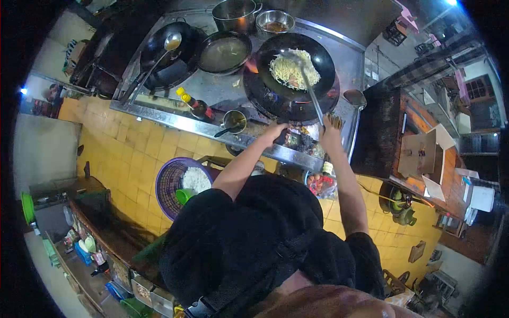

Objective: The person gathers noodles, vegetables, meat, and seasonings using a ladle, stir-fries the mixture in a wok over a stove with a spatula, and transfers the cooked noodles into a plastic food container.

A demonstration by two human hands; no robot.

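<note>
A black wok (265, 69) sits on the round burner with pale noodles (283, 69) spread in it. My right hand (331, 133) is closed around the long metal handle of a ladle (313, 98), whose blurred head reaches into the noodles. On the near side of the wok, my left hand (274, 132) is closed on what looks like the wok's dark handle, mostly hidden by the fingers. Left of that hand stands a small metal cup (235, 121) with a dark spoon in it. Bottles with yellow caps (200, 108) lie close by on the stove edge.
A second wok (164, 74) with a ladle (172, 42) in it, a pan of liquid (225, 53), a tall pot (233, 17) and a metal bowl (275, 21) occupy the stove. A purple basket (165, 192) of white rice stands below. Right is a cardboard box (421, 153).
</note>
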